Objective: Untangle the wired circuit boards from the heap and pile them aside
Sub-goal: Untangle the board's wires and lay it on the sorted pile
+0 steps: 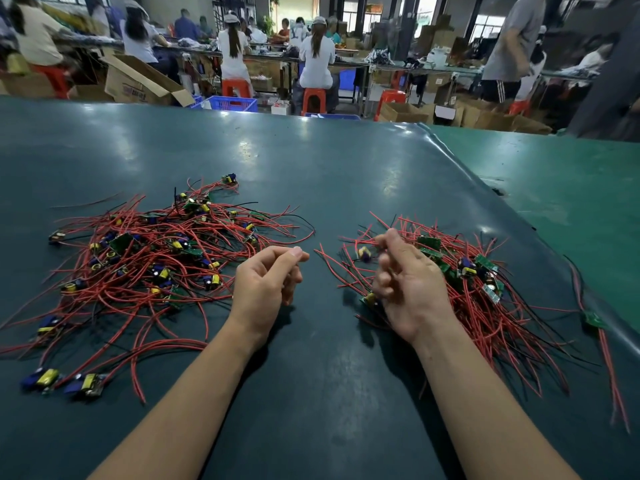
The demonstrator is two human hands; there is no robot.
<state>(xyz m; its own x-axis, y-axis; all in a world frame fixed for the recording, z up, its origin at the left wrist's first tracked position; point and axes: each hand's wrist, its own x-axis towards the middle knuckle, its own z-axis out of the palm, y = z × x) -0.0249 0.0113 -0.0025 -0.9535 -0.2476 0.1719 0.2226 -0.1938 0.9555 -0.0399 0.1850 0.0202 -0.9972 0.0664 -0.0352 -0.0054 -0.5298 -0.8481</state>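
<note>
Here the tangled heap (pixel 152 258) of wired circuit boards sprawls at the left of the dark mat (pixel 329 168). The left hand (pixel 266 285) hangs loosely curled, holding nothing I can see. Further right, the blurred right hand (pixel 408 285) hovers over the sorted pile (pixel 485 289), a board (pixel 364 253) just beside its fingers; its hold is unclear. Likely a drop-off; next, reach left for another.

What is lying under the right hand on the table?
Under the right hand lies the right pile of boards: red wires, green boards, and one small board showing at the hand's left edge. Whatever sits directly beneath the palm is covered and cannot be seen.
</note>
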